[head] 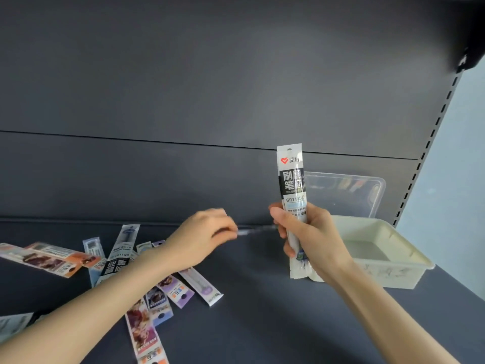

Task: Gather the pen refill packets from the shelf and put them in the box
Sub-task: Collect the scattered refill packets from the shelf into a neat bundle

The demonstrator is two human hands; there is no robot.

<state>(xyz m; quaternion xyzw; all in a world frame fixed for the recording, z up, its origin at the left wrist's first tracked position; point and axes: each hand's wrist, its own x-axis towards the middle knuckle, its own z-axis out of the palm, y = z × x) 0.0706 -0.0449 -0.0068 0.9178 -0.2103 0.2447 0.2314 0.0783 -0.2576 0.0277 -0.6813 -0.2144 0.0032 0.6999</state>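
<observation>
My right hand [311, 237] grips a white and black pen refill packet [291, 179] and holds it upright just left of the cream plastic box [409, 261]. The box sits open on the dark shelf [262, 311] at the right, and no packets show in it. My left hand [202, 237] hovers over the shelf with its fingers curled, pinching the end of a thin blurred pen-like thing [256, 229] that reaches toward my right hand. Several refill packets [157, 298] lie scattered on the shelf to the left, partly under my left forearm.
A clear lid [349, 193] leans upright against the shelf's back panel behind the box. A slotted upright [430, 143] runs along the right side. An upper shelf [467, 35] overhangs at the top right.
</observation>
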